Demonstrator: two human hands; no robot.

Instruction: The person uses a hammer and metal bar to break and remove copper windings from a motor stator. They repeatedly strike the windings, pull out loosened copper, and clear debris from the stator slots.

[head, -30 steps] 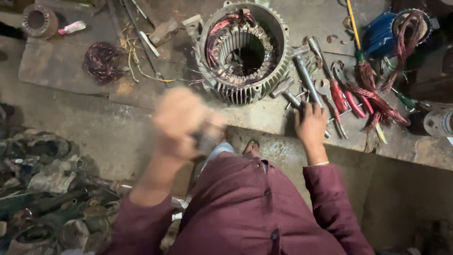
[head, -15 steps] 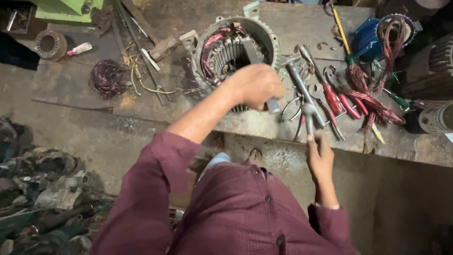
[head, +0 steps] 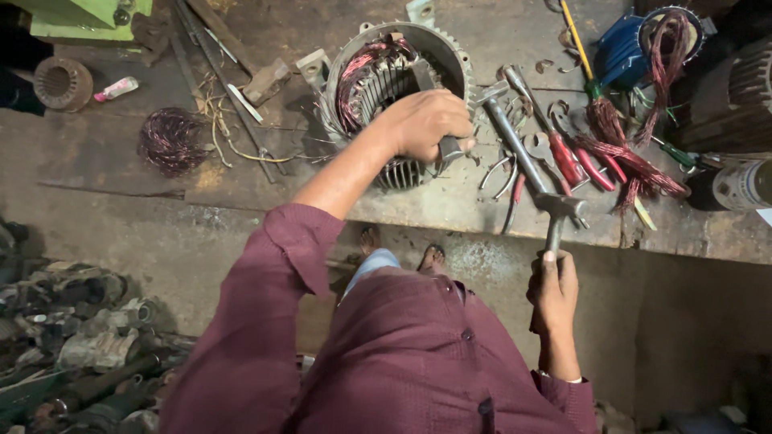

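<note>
Left hand (head: 422, 124) is out over the workbench (head: 121, 157), fingers wrapped tight round a grey metal chisel (head: 438, 120) whose upper end leans into the open bore of the motor stator (head: 394, 88). The fist sits right against the stator's near rim, covering part of the finned housing. Right hand (head: 553, 293) is low, just off the bench's front edge, closed round the handle of a steel hammer (head: 559, 213); the hammer's head sits over the front edge of the bench, clear of the chisel. Both hands are full, then: chisel in the left, hammer in the right.

The stator itself stands on the bench toward the back, roughly mid-width, opening facing up, with reddish copper windings bunched along its inner left side. Just right of it lie a long wrench (head: 515, 145) and red-handled pliers (head: 567, 157), with loose curved metal bits around them. Farther right, near the bench's right end, a mess of cut copper wire strands (head: 635, 165) spreads beside a blue motor part (head: 627, 48) near the back corner. To the left of the stator, a dark coil of wire (head: 169, 141) rests mid-bench, and a small ribbed round part (head: 60, 80) sits by the left end. Below the bench, on the left, a heap of grimy scrap parts (head: 72, 345) covers the floor.
</note>
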